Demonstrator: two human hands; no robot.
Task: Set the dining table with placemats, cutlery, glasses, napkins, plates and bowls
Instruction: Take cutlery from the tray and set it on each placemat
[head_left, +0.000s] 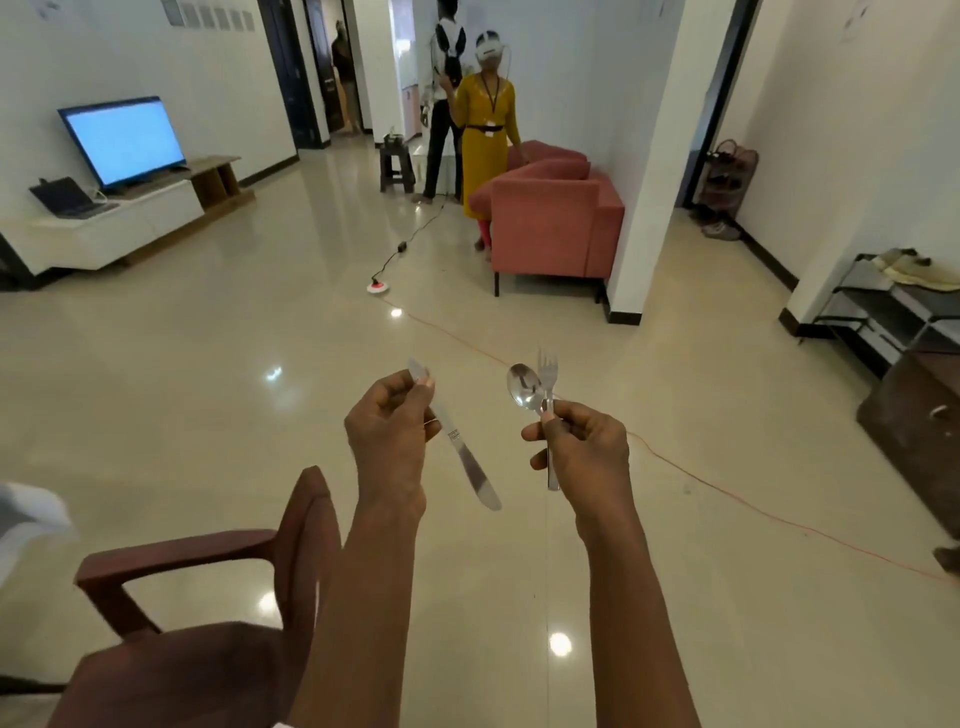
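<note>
- In front of you, above the glossy floor, both hands are loaded. Your left grip pinches the knife near its handle end, with the blade hanging down and slanting to your right.
- Your right grip is curled round the handles of the spoon and the fork. Bowl and tines point up, and the two lie side by side and touch.
- The counter is not in view. Only a wooden chair shows at your lower left, so the step in hand looks like carrying the cutlery to a place setting.
- The knife hold looks light, by the fingertips only. Slide your fingers further onto the handle before you turn, or the knife may swing or slip.
- Squeeze the spoon and fork together so neither slides down through your fist.
- Mind the orange cable that runs across the floor to your right as you step.
- At the counter, I'd set the knife down first. That frees your left hand to draw the fork and spoon out of the right one singly and lay each one straight.
</note>
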